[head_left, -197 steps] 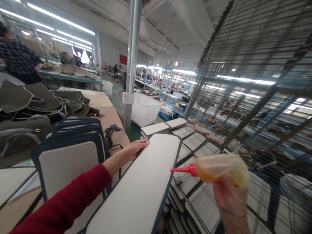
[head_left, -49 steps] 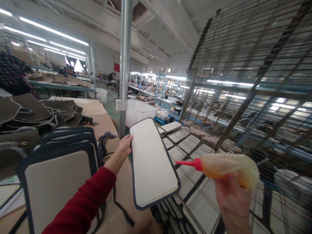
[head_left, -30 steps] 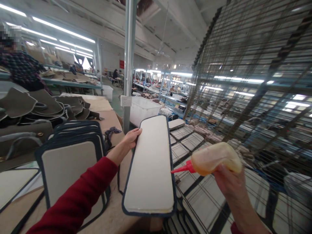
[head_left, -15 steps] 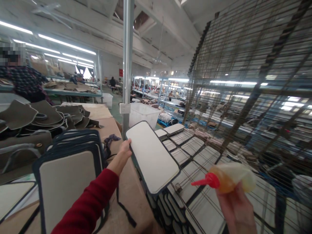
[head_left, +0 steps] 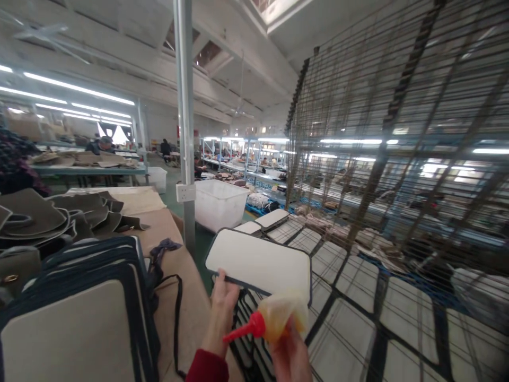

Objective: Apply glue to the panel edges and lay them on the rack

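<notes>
My left hand grips the near left edge of a white rounded panel with dark edging, held up over a wire rack. The fingers are closed on the panel's rim, the thumb lying on its face. In my right hand is a squeeze bottle of yellowish liquid with a red nozzle, tilted so that the tip points left. The bottle overlaps the panel's lower right part in view; whether they touch I cannot tell. More white panels lie on the rack, below and to the right.
Left, a stack of dark-edged panels stands on a brown table beside grey cut pieces. A metal post rises ahead, near a white bin. Raised wire racks fill the right. Other people work farther back.
The panel has swung from a steep slant to nearly level, and my left hand is now at its lower edge. My right hand brought the bottle left, close to it. The view turned right.
</notes>
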`<state>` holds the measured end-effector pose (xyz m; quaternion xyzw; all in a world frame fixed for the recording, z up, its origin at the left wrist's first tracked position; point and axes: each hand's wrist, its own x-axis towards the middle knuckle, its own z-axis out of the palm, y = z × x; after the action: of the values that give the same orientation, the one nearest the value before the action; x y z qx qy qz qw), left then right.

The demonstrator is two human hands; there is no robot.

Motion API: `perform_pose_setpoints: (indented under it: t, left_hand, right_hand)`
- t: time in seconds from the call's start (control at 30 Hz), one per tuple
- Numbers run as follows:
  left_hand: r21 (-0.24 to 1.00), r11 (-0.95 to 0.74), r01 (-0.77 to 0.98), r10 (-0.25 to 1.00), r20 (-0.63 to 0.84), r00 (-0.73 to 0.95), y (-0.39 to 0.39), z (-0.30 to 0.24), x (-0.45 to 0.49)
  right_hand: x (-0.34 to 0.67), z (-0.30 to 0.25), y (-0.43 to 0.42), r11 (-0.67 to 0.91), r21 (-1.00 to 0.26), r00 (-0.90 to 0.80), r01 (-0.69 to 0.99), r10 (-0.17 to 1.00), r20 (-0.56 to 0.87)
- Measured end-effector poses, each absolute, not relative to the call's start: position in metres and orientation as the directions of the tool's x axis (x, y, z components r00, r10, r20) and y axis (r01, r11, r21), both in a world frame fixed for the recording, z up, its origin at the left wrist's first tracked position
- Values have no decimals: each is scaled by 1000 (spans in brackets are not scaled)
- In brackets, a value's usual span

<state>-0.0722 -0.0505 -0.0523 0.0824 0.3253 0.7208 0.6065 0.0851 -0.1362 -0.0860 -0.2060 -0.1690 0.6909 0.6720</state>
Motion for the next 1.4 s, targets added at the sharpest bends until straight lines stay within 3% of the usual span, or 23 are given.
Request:
perform_pose_setpoints:
  t: [0.1, 0.23, 0.53, 0.6, 0.7, 0.77, 0.83, 0.9, 1.0, 1.07, 1.23, 1.4]
  left_hand:
    - [428, -110, -897, 903, -335, -270, -67, -52, -64]
    - [227, -96, -969, 915, -364, -176, -88, -56, -63]
    - [204, -22, -979, 947, -310, -86, -114, -76, -68]
    - [272, 44, -961, 940, -337, -52, -122, -87, -75]
    - [561, 118, -820, 896, -416, -156, -133, -96, -91]
    - [793, 42, -607, 890, -305, -338, -134, -82, -101]
    - [926, -124, -356, 896, -49, -440, -128, -50, -105]
    - [940, -272, -208, 900, 172, -399, -113, -6, -101]
    - [882, -415, -221, 905, 376, -199, -80, 53, -85]
    - [898, -373, -232, 927, 370, -56, -58, 72, -77]
    - [948, -303, 97, 891, 245, 382, -25, 64, -72]
    - [932, -352, 81, 869, 293, 399, -17, 54, -89]
  right_hand:
    - [95, -83, -132, -8, -523, 9, -852, 1000, -30]
    - [108, -79, -134, 31, -474, 37, -880, 999, -2]
    - [121, -79, -134, 28, -509, 53, -861, 998, -35]
    - [126, -80, -132, 19, -525, 45, -851, 998, -37]
    - [132, -80, -130, -6, -559, 12, -829, 1000, -29]
    - [133, -80, -130, -1, -563, 13, -826, 1000, -21]
    - [133, -81, -131, 15, -559, 29, -829, 999, -17]
    - [134, -85, -130, -1, -577, 0, -817, 1000, -3]
    - [139, -89, -127, -48, -619, -88, -784, 996, 34]
    - [141, -89, -125, -60, -629, -118, -775, 992, 51]
    - [135, -75, -133, 10, -604, -13, -797, 999, 34]
    - [160, -72, -146, 52, -595, 102, -802, 993, -51]
